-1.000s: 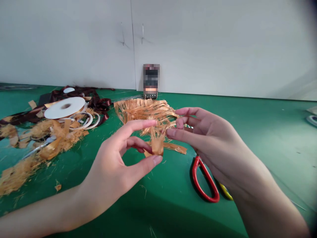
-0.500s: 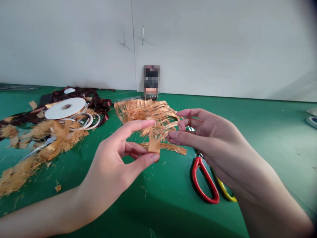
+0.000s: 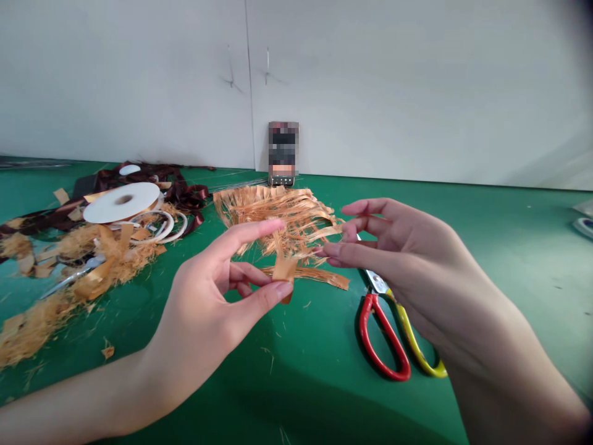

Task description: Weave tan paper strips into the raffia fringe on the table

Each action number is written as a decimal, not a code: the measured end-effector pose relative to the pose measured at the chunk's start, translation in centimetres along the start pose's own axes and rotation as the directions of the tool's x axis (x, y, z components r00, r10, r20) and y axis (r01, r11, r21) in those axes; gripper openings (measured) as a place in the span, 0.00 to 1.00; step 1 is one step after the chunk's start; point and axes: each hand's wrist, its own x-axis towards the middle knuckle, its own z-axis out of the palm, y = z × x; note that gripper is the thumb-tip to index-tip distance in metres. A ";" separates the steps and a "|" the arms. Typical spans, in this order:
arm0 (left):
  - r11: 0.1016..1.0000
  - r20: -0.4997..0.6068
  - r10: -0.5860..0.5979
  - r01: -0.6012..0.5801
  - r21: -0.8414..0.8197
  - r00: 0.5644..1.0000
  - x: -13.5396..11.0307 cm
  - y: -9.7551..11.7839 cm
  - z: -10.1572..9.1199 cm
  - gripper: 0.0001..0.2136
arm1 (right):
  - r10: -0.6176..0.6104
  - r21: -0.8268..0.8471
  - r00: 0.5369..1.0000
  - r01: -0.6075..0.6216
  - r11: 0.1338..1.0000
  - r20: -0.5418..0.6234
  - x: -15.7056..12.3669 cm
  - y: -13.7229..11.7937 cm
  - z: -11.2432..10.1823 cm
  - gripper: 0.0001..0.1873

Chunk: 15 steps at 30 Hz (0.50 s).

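Observation:
My left hand (image 3: 217,278) is shut on a short frayed orange ribbon strip (image 3: 283,270), pinching it between thumb and fingertips. A fringed mass of the same orange ribbon (image 3: 273,213) lies on the green mat (image 3: 486,247) just behind it, and some strands hang close to the strip. My right hand (image 3: 407,259) is beside the strip, its fingers apart. Its index fingertip reaches the loose strands, and nothing shows held in it. Below that hand lie red-and-yellow-handled scissors (image 3: 386,327), their blades partly hidden under it.
On the left, a white ribbon spool (image 3: 121,202) sits among dark maroon ribbon (image 3: 188,196), frayed orange scraps (image 3: 111,259) and small scissors (image 3: 74,278). A pixelated upright object (image 3: 283,154) stands against the white back wall, at the mat's far edge.
My right hand has drawn rightward and slightly back from the strip, uncovering more of the scissors. The strip has tilted a little in my left hand's grip.

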 end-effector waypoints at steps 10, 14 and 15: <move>0.998 0.014 -0.063 0.063 -0.025 0.998 0.1 0.4 0.0 0.25 | -0.208 -0.247 0.945 0.145 0.958 -0.251 0.6 0.8 0.0 0.18; 0.996 -0.016 -0.082 0.081 -0.048 0.996 -0.1 0.2 0.1 0.27 | -0.115 -0.320 0.982 0.063 0.945 -0.147 0.3 0.8 0.5 0.13; 0.995 -0.012 -0.084 0.083 -0.054 0.996 -0.1 0.2 0.1 0.27 | -0.050 -0.276 0.998 0.036 0.960 -0.043 0.1 0.7 0.8 0.13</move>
